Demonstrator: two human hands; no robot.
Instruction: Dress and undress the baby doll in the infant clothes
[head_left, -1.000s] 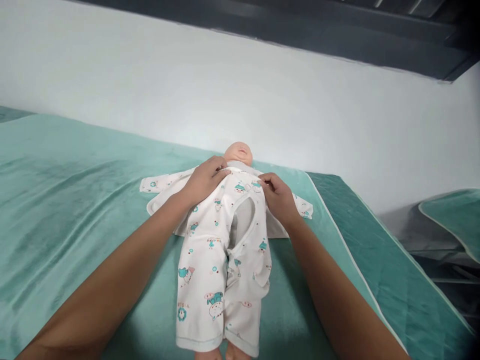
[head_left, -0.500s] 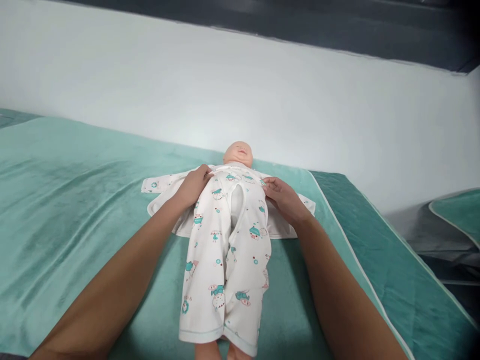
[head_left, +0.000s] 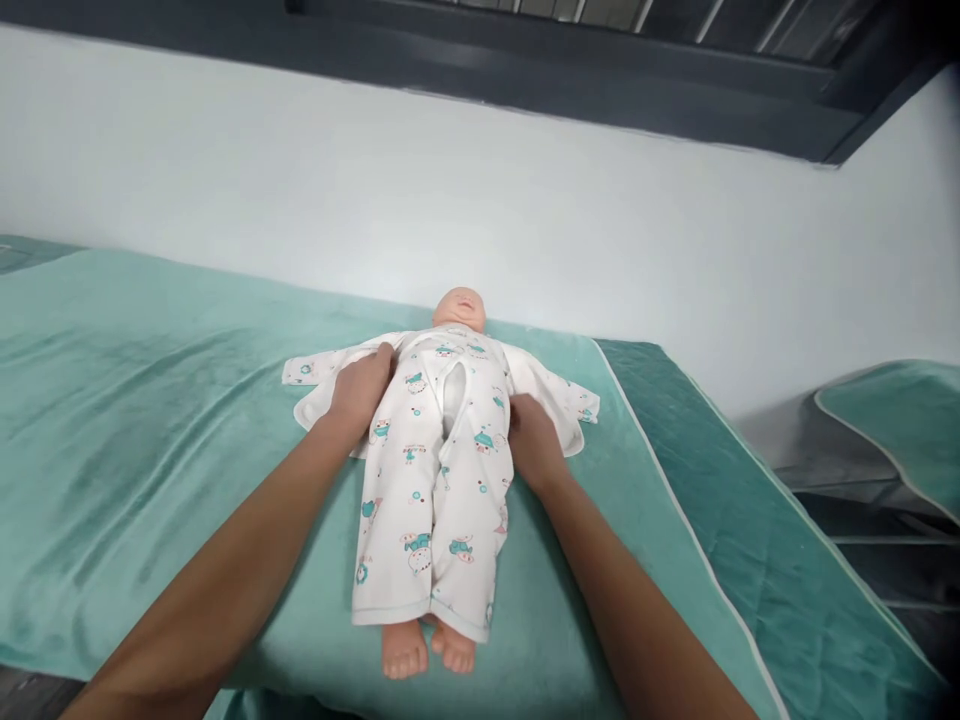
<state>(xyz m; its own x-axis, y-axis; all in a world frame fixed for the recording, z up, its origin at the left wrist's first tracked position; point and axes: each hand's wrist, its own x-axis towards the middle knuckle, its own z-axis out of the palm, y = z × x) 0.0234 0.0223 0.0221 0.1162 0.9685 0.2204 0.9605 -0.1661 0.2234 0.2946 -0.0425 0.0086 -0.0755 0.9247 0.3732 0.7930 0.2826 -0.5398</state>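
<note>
A baby doll [head_left: 459, 308] lies on its back with its head toward the wall and its bare feet toward me. White printed baby pants [head_left: 409, 500] with an open crotch cover its legs and reach high on its chest. Beneath it a white baby shirt [head_left: 555, 385] lies spread, both sleeves stretched sideways. My left hand [head_left: 364, 385] is closed at the left upper edge of the pants, by the waist. At the right hip, lower down, my right hand [head_left: 536, 440] presses against the side of the pants, its fingertips hidden behind the cloth.
A pale green blanket [head_left: 187, 450] with some creases covers the bed under the doll. Darker green bedding [head_left: 720, 480] runs along the right. Behind the head stands a white wall [head_left: 480, 200], with a dark frame above. Another green cloth [head_left: 900, 410] is at far right.
My right hand has moved from the upper waist down to the right hip. My left hand has shifted slightly outward and down. The view has tilted, bringing the doll's feet into full sight.
</note>
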